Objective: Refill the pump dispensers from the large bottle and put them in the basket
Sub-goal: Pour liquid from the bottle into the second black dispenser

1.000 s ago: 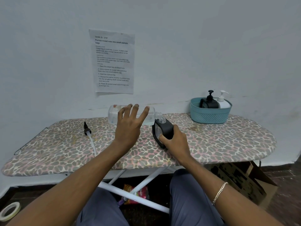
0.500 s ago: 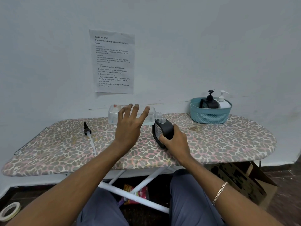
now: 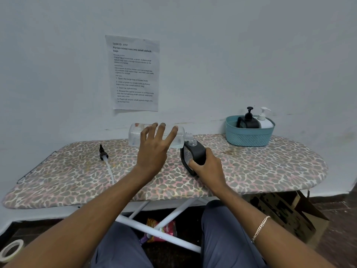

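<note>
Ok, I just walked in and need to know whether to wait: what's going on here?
A person is refilling a black dispenser at the ironing board. Their right hand grips it, tilted, pump off; the left hand, fingers spread, rests against the large clear bottle, which lies sideways with its mouth at the dispenser's neck. The removed pump lies on the board at left. A second black dispenser and a white dispenser stand in the teal basket.

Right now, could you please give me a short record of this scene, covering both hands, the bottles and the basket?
left hand: fingers straight and spread against the large bottle; thumb hidden
large bottle: clear, on its side, neck at the black dispenser
right hand: grips the black dispenser, tilted
loose pump: lies on the board
basket: holds a second black dispenser and a white dispenser
</note>
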